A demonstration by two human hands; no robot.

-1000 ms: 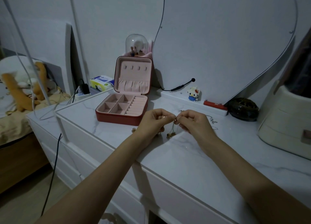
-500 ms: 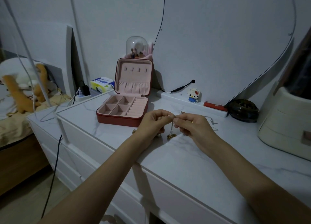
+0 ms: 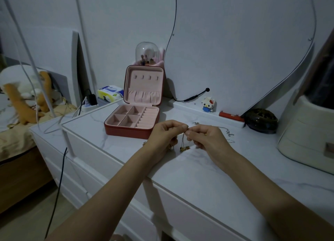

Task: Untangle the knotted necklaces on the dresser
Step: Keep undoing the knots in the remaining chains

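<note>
Both hands meet just above the white marble counter [image 3: 198, 172], in front of the open red jewellery box [image 3: 133, 121]. The left hand [image 3: 166, 134] and the right hand [image 3: 206, 137] each pinch a fine chain with thumb and fingertips, their tips nearly touching, so both are closed on the necklaces [image 3: 184, 141]. Gold strands hang from the pinch, ending in small pendants that dangle just over the counter (the knot itself is too small to make out). A silvery length of chain [image 3: 227, 131] trails away across the counter to the right of the right hand.

This looks like the picking-apart step, with the tangle held taut between the two pinches. The next move probably calls for tiny, gentle pulls to loosen one loop without tightening the rest, since chains this thin can snag or kink.
</note>
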